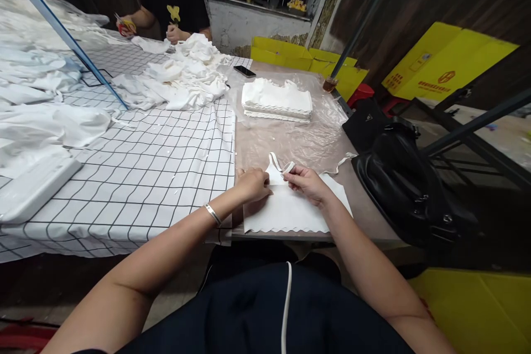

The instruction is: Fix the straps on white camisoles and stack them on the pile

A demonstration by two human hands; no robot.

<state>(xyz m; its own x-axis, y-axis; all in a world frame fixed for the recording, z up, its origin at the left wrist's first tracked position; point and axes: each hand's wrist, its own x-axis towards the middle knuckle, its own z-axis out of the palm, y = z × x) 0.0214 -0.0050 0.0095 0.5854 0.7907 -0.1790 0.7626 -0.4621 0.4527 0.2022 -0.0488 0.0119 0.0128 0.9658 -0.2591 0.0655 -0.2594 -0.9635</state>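
Observation:
A white sleeveless top (290, 210) with a scalloped hem lies flat on the table (369, 215) near its front edge. My left hand (254, 185) presses on the top's left upper part, fingers curled. My right hand (307, 182) pinches a thin shoulder strap (286, 167) of the top. A silver bangle sits on my left wrist. A second strap trails off to the right across the table.
A folded stack of white tops (277, 100) sits on clear plastic farther back. A heap of loose white garments (182, 80) lies on the checked cloth (157, 171). A phone (244, 71), a cup (329, 84), a black bag (406, 182), yellow boxes (448, 66). Another person works at the far end.

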